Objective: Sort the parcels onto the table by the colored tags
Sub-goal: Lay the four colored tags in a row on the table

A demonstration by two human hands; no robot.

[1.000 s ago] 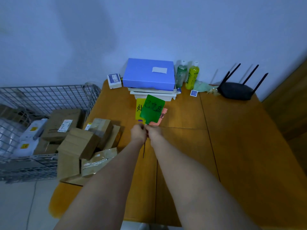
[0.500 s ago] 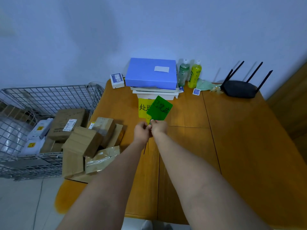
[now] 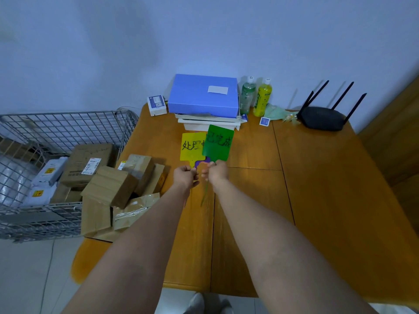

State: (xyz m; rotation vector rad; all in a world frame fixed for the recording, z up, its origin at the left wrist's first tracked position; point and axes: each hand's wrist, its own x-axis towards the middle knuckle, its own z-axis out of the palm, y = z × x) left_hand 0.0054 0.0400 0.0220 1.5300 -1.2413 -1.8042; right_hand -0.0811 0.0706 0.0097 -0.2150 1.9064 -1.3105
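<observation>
Hard to make out beneath the two fists: a sliver of purple (image 3: 200,163) between the tags, too little showing to say what it is. Cut off by the green tag (image 3: 218,142): the last character on the yellow tag (image 3: 191,146), of which only 处理 reads clearly; on the green tag, dark handwriting, seemingly 已完成. Left hand (image 3: 186,177) clenched on the stem of the yellow tag, right hand (image 3: 216,172) clenched on the stem of the green tag, both held up over the middle of the wooden table (image 3: 317,200), the green one overlapping the yellow one's right edge; a thin green strip trailing down below the right fist. Parcels (image 3: 120,184) heaped at the table's left edge, brown cardboard boxes leaning on one another, one wrapped in clear tape, labels too small to read. More parcels in the wire basket (image 3: 68,130) further left, off the table: a brown box with a white shipping label, white bags with yellow stickers, print illegible. At the far edge, a blue box (image 3: 204,96) with a blank white label atop a stack of white boxes, a small white box (image 3: 156,105) to its left, a green bottle (image 3: 247,95) and a yellow bottle (image 3: 262,97) to its right, then a small blue card (image 3: 264,121), crumpled green material, and a black router (image 3: 322,118) with four antennas. Near bottom edge, a grey shoe tip barely visible.
</observation>
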